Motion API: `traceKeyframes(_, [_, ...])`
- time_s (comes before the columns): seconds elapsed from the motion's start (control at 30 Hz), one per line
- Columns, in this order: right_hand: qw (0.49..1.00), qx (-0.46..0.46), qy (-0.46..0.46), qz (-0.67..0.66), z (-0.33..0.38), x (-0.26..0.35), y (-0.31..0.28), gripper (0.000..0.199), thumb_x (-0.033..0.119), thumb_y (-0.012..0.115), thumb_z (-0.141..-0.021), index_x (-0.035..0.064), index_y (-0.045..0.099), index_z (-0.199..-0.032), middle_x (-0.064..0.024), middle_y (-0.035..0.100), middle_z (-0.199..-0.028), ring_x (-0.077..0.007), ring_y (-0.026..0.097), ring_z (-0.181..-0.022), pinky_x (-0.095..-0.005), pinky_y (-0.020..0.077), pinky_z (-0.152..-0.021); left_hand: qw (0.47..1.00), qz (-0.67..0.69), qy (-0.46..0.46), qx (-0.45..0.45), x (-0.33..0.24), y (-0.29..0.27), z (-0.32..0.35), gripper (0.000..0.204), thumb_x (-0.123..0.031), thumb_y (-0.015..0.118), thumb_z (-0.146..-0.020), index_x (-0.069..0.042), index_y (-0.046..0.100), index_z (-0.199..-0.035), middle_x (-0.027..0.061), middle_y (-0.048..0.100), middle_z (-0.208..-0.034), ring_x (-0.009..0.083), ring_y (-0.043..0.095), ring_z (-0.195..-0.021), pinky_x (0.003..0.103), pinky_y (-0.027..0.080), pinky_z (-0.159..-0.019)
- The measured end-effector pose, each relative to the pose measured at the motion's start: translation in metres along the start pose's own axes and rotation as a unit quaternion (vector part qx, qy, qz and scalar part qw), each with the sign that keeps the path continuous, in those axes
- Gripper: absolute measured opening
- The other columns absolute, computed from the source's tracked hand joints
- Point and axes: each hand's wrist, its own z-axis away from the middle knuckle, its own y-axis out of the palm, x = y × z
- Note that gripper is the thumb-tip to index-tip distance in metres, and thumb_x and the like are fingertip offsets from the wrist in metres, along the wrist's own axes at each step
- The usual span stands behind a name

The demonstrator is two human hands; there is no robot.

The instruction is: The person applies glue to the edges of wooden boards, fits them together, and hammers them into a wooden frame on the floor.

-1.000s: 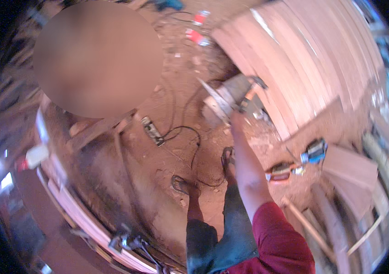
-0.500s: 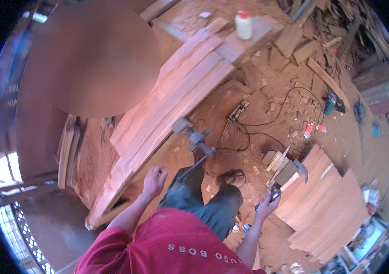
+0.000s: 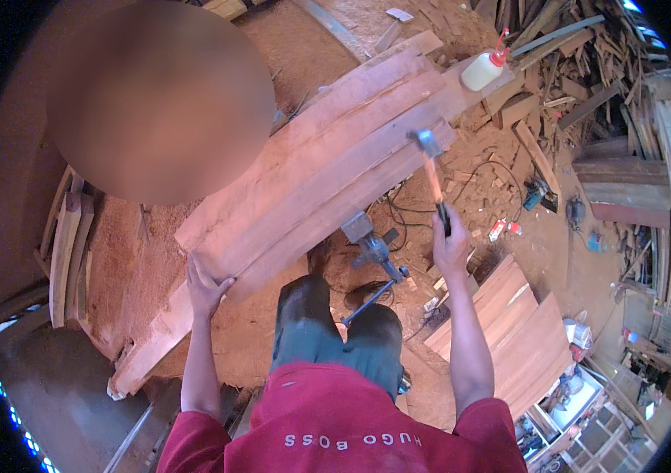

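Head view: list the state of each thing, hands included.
Long reddish wooden boards: flat, side by side
Left hand: open, against the boards
Orange-handled metal hammer: held
Right hand: closed around the hammer
White bottle: red cap on
Grey metal vise: bar angled, tightness unclear

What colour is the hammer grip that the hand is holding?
The hammer grip in the right hand is black; it shows best in the head view.

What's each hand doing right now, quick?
Left hand: open, thumb spread, at the near left end of the wooden boards.
Right hand: closed, holding the hammer by its dark grip.
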Motion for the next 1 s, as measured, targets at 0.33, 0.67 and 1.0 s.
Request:
traceKeyframes(0.33, [0.979, 0.047, 0.153, 0.129, -0.088, -0.036, 0.072, 0.028, 0.029, 0.046, -0.101, 0.0021, 0.049, -0.111, -0.0243, 0.057, -0.076, -0.0394, 0.057, -0.066, -0.0483, 0.0446, -0.062, 0.998, 0.021, 0.015, 0.049, 0.005, -0.002, -0.022, 0.130, -0.039, 0.091, -0.052, 0.000, 0.016, -0.151, 0.0217, 0.025, -0.154, 0.0370, 0.030, -0.140, 0.044, 0.028, -0.114])
traceKeyframes(0.67, [0.990, -0.086, 0.032, 0.109, -0.082, 0.003, 0.071, 0.030, 0.029, 0.047, -0.101, 0.0003, 0.051, -0.108, -0.0233, 0.057, -0.077, -0.0401, 0.058, -0.070, -0.0468, 0.0459, -0.067, 0.994, 0.104, -0.002, 0.026, 0.001, 0.006, -0.012, 0.139, -0.037, 0.093, -0.047, 0.002, 0.009, -0.151, 0.0220, 0.025, -0.155, 0.0380, 0.033, -0.138, 0.043, 0.033, -0.111])
traceKeyframes(1.0, [0.996, 0.026, -0.079, 0.043, -0.072, 0.040, 0.071, 0.026, 0.024, 0.056, -0.098, 0.0001, 0.055, -0.108, -0.0195, 0.059, -0.077, -0.0352, 0.060, -0.069, -0.0402, 0.0479, -0.063, 0.998, 0.060, 0.012, 0.025, 0.016, 0.004, -0.014, 0.147, -0.041, 0.094, -0.041, 0.005, 0.008, -0.150, 0.0255, 0.029, -0.152, 0.0382, 0.033, -0.138, 0.043, 0.029, -0.114])
